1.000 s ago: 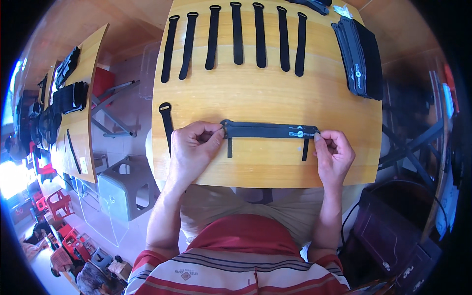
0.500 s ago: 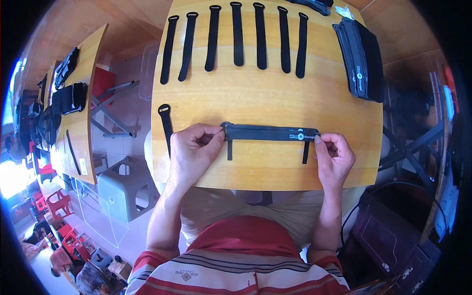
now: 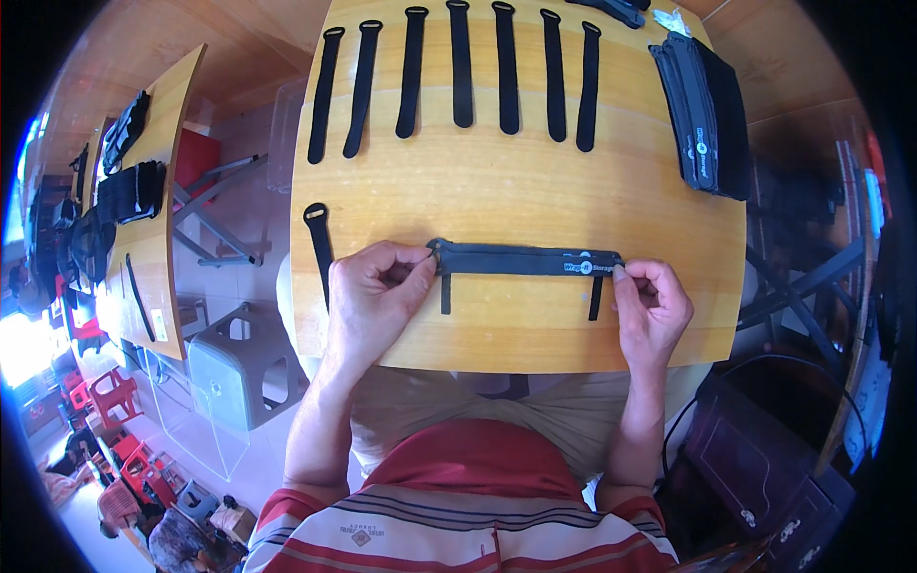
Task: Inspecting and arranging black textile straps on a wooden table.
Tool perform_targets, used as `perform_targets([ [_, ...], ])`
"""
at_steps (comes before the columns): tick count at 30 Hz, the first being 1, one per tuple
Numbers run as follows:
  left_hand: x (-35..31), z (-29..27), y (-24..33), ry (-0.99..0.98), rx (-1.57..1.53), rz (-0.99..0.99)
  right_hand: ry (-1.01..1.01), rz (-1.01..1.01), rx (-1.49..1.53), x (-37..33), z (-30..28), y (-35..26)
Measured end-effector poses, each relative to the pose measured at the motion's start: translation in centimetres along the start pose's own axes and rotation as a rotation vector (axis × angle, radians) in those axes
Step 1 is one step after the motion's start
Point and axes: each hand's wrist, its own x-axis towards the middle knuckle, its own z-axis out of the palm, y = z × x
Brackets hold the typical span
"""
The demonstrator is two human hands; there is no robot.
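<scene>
A flat stack of black straps [image 3: 516, 259] with white print lies crosswise near the table's front edge. Its left end is pinched between thumb and fingers of my left hand [image 3: 368, 296]. At the other end, my right hand [image 3: 653, 304] pinches the printed corner. Two narrow black strips, a left one [image 3: 446, 298] and a right one [image 3: 595, 301], stick out from under the stack toward me. Beside my left hand lies a single black strap [image 3: 316, 234] with a slotted end, partly hidden by the hand.
Several black slotted straps [image 3: 463, 76] lie in a spaced row along the far side of the wooden table [image 3: 516, 191]. A thick pile of black straps [image 3: 702, 115] sits at the back right. To the left stand a grey stool [image 3: 234, 368] and another table [image 3: 181, 191].
Almost nothing differs. The view has shifted very slightly; both hands keep their pinch on the ends of the strap stack.
</scene>
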Motion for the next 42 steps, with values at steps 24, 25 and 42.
perform_targets([
  [24,-0.33,0.52,0.48,0.037,-0.061,0.005,-0.008,-0.021,-0.004,-0.06,-0.22,0.57],
  [25,-0.29,0.58,0.45,0.033,-0.063,0.005,-0.005,-0.021,-0.007,-0.06,-0.28,0.58],
  [42,-0.27,0.65,0.62,0.037,-0.034,-0.017,-0.015,-0.110,-0.110,0.10,-0.24,0.19],
])
